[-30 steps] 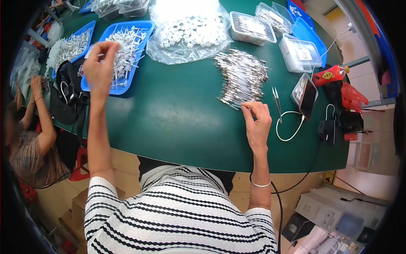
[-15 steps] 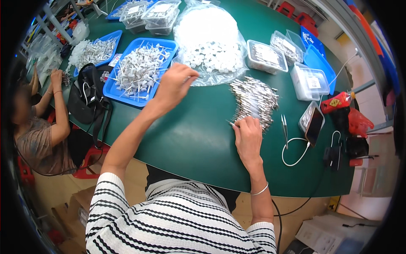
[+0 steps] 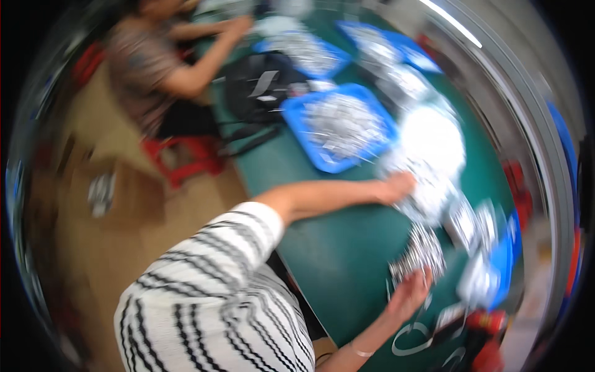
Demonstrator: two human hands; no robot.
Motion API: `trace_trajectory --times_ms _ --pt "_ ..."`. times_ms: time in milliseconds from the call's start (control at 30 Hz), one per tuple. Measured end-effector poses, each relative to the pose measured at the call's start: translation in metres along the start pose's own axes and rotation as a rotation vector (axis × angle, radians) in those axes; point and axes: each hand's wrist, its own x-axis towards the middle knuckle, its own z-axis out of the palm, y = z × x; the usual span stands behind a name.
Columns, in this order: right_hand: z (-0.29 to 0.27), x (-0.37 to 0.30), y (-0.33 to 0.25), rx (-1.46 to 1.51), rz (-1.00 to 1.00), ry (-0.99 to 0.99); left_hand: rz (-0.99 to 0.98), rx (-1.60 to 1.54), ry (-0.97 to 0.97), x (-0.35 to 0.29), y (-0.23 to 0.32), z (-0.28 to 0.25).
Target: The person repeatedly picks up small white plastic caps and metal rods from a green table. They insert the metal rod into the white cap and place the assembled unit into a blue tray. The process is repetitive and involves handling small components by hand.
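Head view: L hand (image 3: pixel 398 187) at clear bag (image 3: pixel 436 139) of white pcs (image 3: pixel 430 193), R hand (image 3: pixel 411 294) at near edge of piled metal rods (image 3: pixel 424 249) on worktop (image 3: pixel 334 251), fingers too blurred to tell open/closed, w/ a stray R-hand nudge apt to scatter rods.

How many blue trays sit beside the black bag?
2: the near blue tray, lower right of the black bag in the picture, and the far blue tray, upper right; others may be hidden.
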Motion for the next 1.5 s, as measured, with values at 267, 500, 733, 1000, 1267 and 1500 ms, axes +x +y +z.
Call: trace_trajectory --times_ms 267,500,733,1000,1267,1500 --pt "-0.037 0.012 0.021 -0.033 0.021 -0.106 -0.221 -0.156 0.106 -0.005 0.042 -0.016" --pt "0.045 0.003 0.007 -0.211 -0.041 -0.074 -0.432 -0.882 0.059 -0.045 0.111 -0.09" --pt "0.02 0.0 0.023 -0.113 0.082 -0.071 -0.614 -1.306 -0.136 -0.075 0.151 -0.08" --pt "0.046 0.002 0.025 -0.027 0.03 -0.007 -0.824 -1.426 -0.217 -0.064 0.122 -0.103" --pt "0.044 0.003 0.023 -0.19 -0.095 0.064 -0.985 -1.464 -0.418 -0.054 0.123 -0.113" --pt "0.05 -0.003 0.031 -0.332 -0.199 0.067 -1.031 -1.539 -0.423 -0.057 0.122 -0.11"
